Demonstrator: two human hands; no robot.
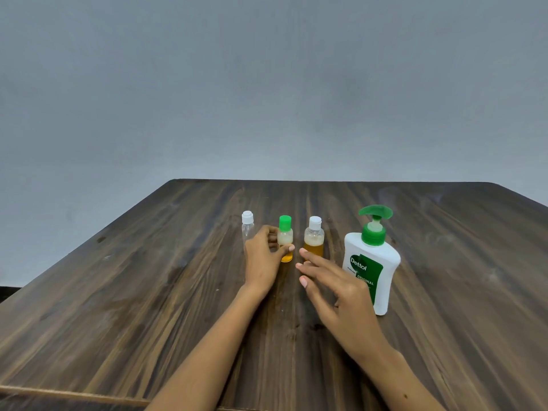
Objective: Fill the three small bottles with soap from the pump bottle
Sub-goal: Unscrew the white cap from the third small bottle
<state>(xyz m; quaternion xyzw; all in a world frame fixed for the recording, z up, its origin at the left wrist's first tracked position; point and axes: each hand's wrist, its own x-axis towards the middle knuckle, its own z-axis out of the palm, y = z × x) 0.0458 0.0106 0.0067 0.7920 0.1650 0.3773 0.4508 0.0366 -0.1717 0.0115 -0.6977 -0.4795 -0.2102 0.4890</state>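
Right hand nearest me, lower centre, fingers straight and spread, gripping nothing. Left hand pinches the green-capped bottle mid-frame, amber soap low inside. White-capped bottle just right, about half full. Clear bottle left, looks empty. Pump bottle right, on the wooden table.

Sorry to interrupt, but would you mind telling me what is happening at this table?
A person is decanting soap at a wooden table. The left hand grips the green-capped small bottle, which holds amber soap. The right hand hovers open beside it, holding nothing. The white-capped bottle next to it also holds soap, while the clear bottle at the far left looks empty. The pump bottle stands upright at the right.
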